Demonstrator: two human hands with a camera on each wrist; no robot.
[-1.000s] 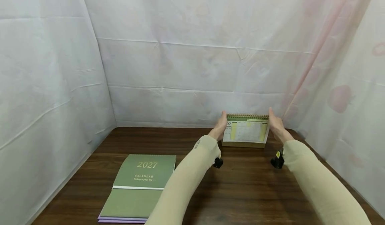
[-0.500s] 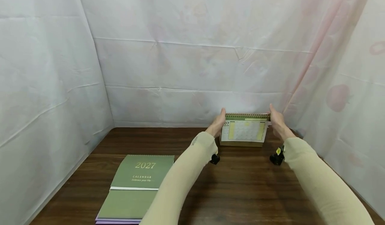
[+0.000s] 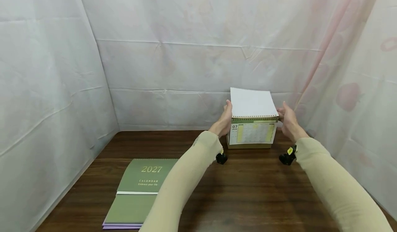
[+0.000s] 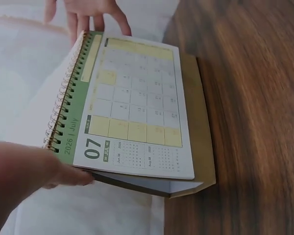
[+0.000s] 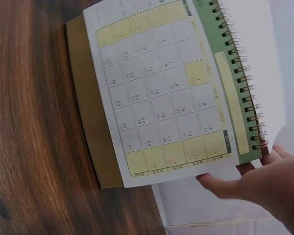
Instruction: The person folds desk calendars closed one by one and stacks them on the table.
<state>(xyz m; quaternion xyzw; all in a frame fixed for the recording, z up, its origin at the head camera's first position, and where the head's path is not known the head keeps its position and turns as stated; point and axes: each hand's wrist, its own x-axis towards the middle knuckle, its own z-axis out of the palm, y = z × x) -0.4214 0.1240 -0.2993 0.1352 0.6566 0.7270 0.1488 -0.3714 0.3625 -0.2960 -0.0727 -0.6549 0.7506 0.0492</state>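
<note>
A spiral-bound desk calendar (image 3: pixel 252 133) stands on the table at the back right, its July 2026 page facing me. A blank white sheet (image 3: pixel 252 101) rises from the coil and leans back above it. My left hand (image 3: pixel 222 121) is at the calendar's left edge; in the left wrist view its fingers (image 4: pixel 73 175) lie straight against that side. At the other end, my right hand (image 3: pixel 291 121) is by the coil and the right edge. In the right wrist view its fingers (image 5: pixel 220 187) are extended there, some partly hidden behind the calendar.
Another green calendar (image 3: pixel 148 182), marked 2027, lies at the front left of the dark wood table (image 3: pixel 248 190), with purple edges beneath it. My left sleeve covers its right part. White cloth (image 3: pixel 186 70) hangs at the back and both sides.
The white sheet has swung up over the coil and now shows above the calendar. My right hand has shifted slightly right and up, and my left hand has risen a little.
</note>
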